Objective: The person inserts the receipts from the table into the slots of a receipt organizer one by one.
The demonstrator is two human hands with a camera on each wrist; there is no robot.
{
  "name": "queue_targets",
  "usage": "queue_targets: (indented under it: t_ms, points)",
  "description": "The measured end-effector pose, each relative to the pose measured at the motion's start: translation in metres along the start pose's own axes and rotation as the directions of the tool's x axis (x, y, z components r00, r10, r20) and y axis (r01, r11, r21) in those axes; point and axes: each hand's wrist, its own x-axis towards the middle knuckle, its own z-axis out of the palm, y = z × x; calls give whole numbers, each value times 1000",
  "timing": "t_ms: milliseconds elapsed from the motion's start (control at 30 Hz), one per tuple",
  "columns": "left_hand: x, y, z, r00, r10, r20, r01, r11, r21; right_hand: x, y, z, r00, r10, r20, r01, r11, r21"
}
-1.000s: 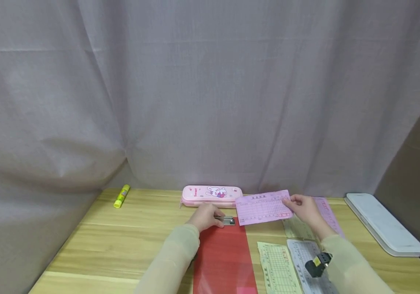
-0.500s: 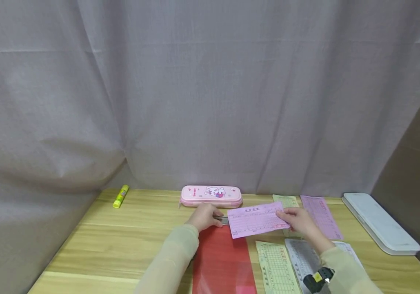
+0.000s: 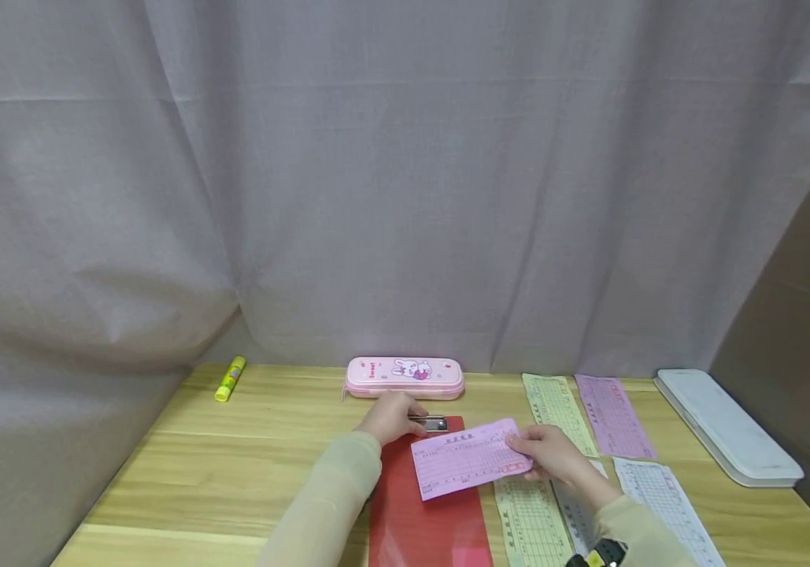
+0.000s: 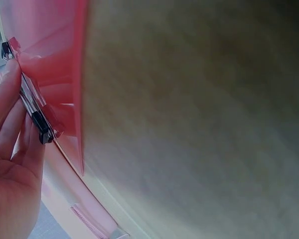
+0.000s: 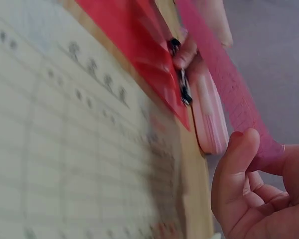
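A red clipboard (image 3: 426, 528) lies lengthwise on the wooden table, its metal clip (image 3: 437, 424) at the far end. My left hand (image 3: 389, 417) pinches that clip; in the left wrist view the thumb is on one side of the clip (image 4: 35, 107) and the fingers on the other. Between thumb and fingers, my right hand (image 3: 553, 455) holds a pink printed slip (image 3: 463, 465) by its right end. The slip hangs tilted over the upper part of the clipboard, overlapping its right edge. In the right wrist view the slip (image 5: 234, 94) appears nearly edge-on.
Right of the clipboard lie yellow-green slips (image 3: 559, 409), white slips (image 3: 667, 504) and another pink slip (image 3: 615, 417). A white flat case (image 3: 730, 429) is at far right. Behind the clip stands a pink pencil case (image 3: 405, 378); a yellow glue stick (image 3: 231, 379) lies back left. A grey curtain (image 3: 405, 197) hangs behind.
My right hand has carried the pink slip left and nearer to me, from beside the pencil case to over the clipboard. My left hand has stayed at the clip.
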Motion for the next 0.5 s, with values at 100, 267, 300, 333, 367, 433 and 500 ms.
queue_targets:
  t_ms: [100,267,300,333,367,433,500]
  points:
    - [-1,0,0,1000,-20,9,20,1000,-14,0,0,11,1000,20,0,-20,999,47]
    - [-2,2,-1,1000,-28,7,29,999,-25,2,-1,25,999,33,-12,-31,995,97]
    - [-2,2,-2,1000,-27,5,28,999,-23,2,-1,27,999,34,-12,-33,994,104]
    - [-2,2,-2,1000,-24,2,24,999,-24,3,-1,29,999,36,-14,-34,993,112]
    - [-2,2,-2,1000,-22,2,22,999,-26,3,-1,32,999,40,-22,-38,993,115]
    - [-2,2,-2,1000,-13,-1,13,1000,-27,5,-1,38,997,57,-42,-51,990,128]
    - [-2,2,0,1000,-12,3,12,999,-33,6,-1,44,995,77,-67,-67,989,131]
